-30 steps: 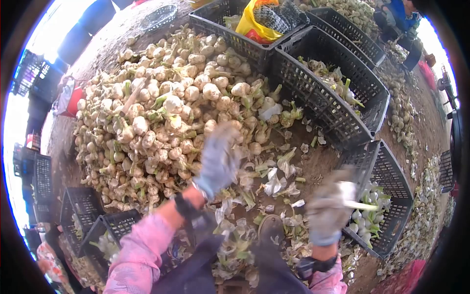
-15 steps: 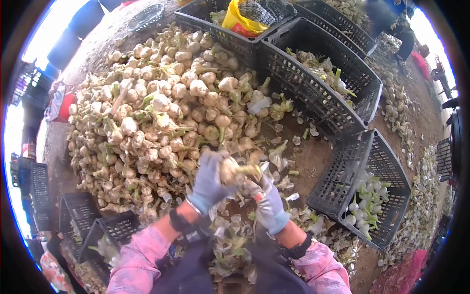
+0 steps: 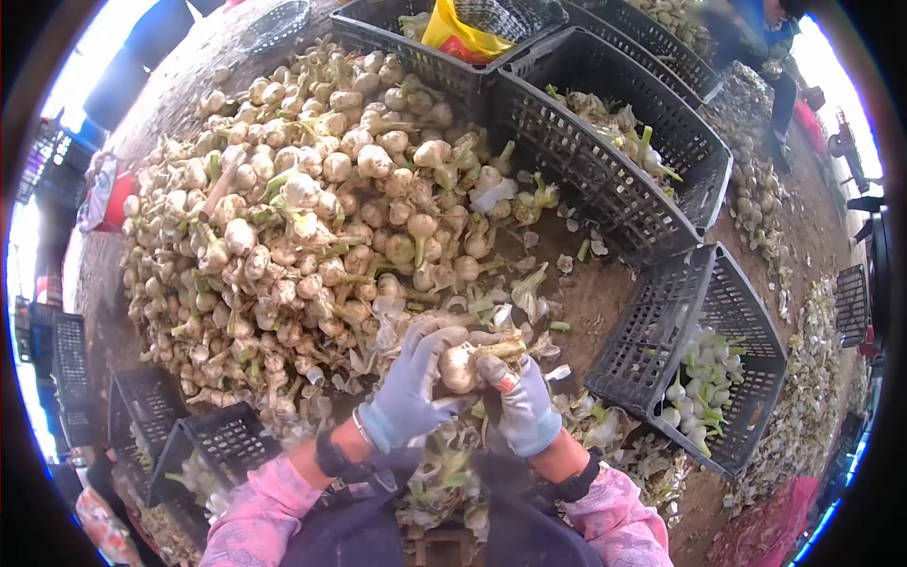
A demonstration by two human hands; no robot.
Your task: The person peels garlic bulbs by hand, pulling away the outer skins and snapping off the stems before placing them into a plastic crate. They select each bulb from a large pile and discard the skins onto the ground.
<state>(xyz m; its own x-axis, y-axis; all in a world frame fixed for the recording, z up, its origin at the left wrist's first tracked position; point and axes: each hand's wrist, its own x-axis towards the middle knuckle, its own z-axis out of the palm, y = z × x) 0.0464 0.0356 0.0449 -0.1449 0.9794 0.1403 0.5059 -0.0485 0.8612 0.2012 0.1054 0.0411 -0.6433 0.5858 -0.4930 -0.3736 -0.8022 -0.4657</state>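
Observation:
Both hands wear light grey-blue gloves. My left hand [image 3: 413,386] is closed round the left and far side of a garlic bulb [image 3: 460,369], held just in front of the big pile. On the bulb's right side my right hand [image 3: 519,395] grips it, thumb pressed near the base of its stalk. The short yellowish stalk [image 3: 506,348] points right. Part of the bulb is hidden by the fingers. Beyond my hands rises the pile of untrimmed garlic bulbs [image 3: 283,227]. Loose papery skins [image 3: 444,472] lie beneath them.
A tilted black crate [image 3: 642,340] at right holds cleaned white garlic [image 3: 704,387]. Another black crate [image 3: 614,180] holds trimmings. Behind it stands a crate with a yellow bag [image 3: 463,36]. Smaller crates [image 3: 222,444] stand at lower left. Another person [image 3: 770,57] is at upper right.
My left hand has come down slightly and turned, its fingers now round the bulb. The bulb has moved lower, and my right thumb has shifted onto it. The whole view has shifted slightly.

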